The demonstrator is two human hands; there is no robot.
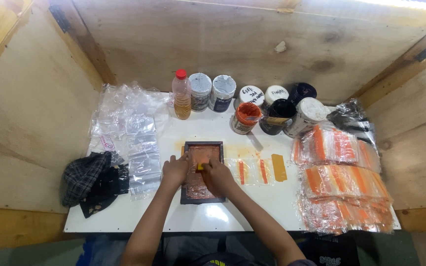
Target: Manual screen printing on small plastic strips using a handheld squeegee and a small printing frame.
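Note:
A small dark-framed printing screen (202, 146) with an orange-stained mesh lies flat on the white table (124, 216). My left hand (175, 170) rests on the frame's left side and presses it down. My right hand (217, 176) is over the mesh, closed on a small yellow squeegee (200, 166). Just right of the frame lie clear small bags with orange stripes (252, 171) and a yellow-orange strip (278, 167).
Several paint jars (247, 117) and a bottle of amber liquid (181, 94) stand at the back. Clear plastic bags (141, 143) lie left, a dark checked cloth (92, 181) at the left edge. Stacks of orange-printed bags (343, 184) fill the right. Plywood walls enclose the table.

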